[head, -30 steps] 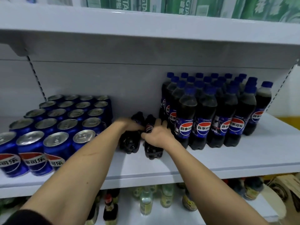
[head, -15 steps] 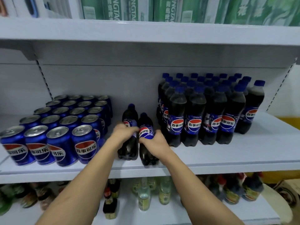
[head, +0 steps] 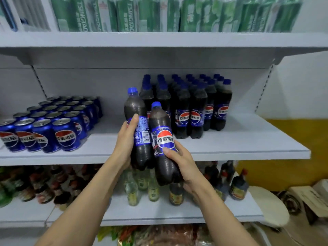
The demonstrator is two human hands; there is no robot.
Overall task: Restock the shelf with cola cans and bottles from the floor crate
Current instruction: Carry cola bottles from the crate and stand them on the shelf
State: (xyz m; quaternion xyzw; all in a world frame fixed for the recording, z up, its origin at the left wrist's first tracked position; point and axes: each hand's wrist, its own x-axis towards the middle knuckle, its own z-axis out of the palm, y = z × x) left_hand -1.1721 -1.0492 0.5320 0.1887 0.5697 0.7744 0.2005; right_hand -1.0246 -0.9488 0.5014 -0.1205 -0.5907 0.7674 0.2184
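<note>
both bottles now lifted off the shelf (head: 230, 148), left hand (head: 125, 139) clasping one bottle (head: 140, 132), right hand (head: 179, 160) the other bottle (head: 164, 139); full, heavy-looking, smooth, so mid-body label grip seems best.

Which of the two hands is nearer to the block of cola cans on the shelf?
Left. The left hand, holding a cola bottle, is just right of the cola cans; the right hand is farther right.

Two bare forearms, no sleeves in view. Left hand (head: 126, 139) and right hand (head: 179, 161) bare: no gloves, rings, watch or wristband (short nails, unpainted as far as visible).
</note>
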